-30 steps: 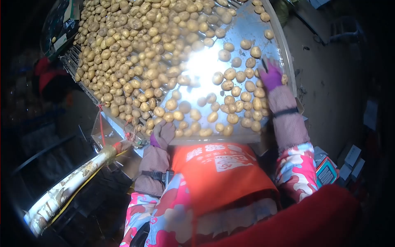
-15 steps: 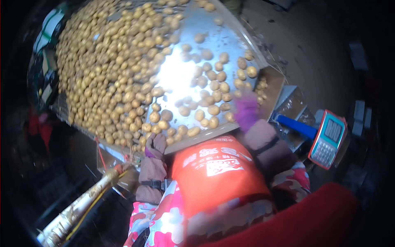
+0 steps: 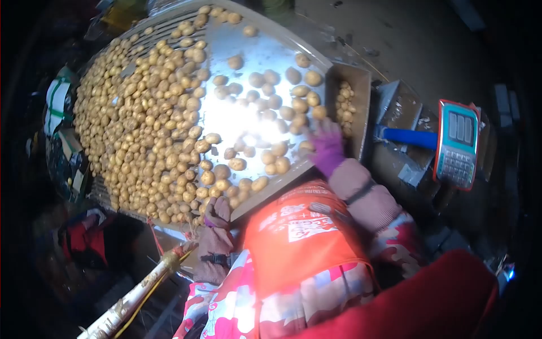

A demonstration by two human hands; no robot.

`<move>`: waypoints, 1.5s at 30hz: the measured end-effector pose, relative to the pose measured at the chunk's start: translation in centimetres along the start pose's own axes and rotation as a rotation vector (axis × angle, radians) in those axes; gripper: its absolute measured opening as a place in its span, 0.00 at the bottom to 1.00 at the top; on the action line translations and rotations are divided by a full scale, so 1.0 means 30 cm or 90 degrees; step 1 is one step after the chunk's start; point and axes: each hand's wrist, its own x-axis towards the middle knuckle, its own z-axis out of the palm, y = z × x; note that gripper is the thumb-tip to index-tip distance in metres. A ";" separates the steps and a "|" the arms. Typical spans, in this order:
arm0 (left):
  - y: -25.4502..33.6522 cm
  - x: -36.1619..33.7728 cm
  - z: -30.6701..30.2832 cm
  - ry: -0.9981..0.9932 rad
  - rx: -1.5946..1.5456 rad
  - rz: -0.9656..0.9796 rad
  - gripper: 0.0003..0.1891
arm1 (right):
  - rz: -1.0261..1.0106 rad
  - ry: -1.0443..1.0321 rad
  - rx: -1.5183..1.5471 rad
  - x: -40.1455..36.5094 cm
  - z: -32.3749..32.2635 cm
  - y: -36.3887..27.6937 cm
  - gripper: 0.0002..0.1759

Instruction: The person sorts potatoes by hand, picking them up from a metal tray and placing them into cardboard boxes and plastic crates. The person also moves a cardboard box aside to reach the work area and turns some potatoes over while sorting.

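Many potatoes (image 3: 152,113) cover the slatted left side of a wide sorting tray, with looser potatoes (image 3: 299,104) over its shiny metal sheet (image 3: 226,133). My right hand (image 3: 326,148), in a purple glove, is over the sheet's front right corner, fingers apart and reaching toward potatoes there. It appears to touch a potato (image 3: 306,147) near its fingertips, without gripping it. My left hand (image 3: 217,212), also gloved, rests at the tray's front edge beside several potatoes, its fingers lying loosely and holding nothing visible.
A cardboard box (image 3: 361,107) with smaller potatoes inside adjoins the tray's right end. Further right is a scale (image 3: 457,144) with a keypad and blue arm. A whitish pole (image 3: 135,294) slants at lower left. An orange apron (image 3: 305,231) covers my lap.
The view has shifted, so the tray sits further left. My right hand now lies near the corner with fingers spread, where it was blurred by motion. Potatoes on the sheet have shifted. My left hand stays at the edge.
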 end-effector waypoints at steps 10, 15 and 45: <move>-0.004 -0.051 0.015 -0.031 -0.034 0.008 0.28 | -0.307 -0.085 0.120 0.161 0.172 -0.332 0.31; -0.035 -0.026 -0.014 -0.040 -0.044 0.028 0.30 | -0.108 -0.073 0.037 0.187 0.124 -0.103 0.29; 0.009 -0.062 0.027 -0.024 -0.121 -0.022 0.18 | -0.096 -0.107 0.140 0.822 -0.003 -0.184 0.28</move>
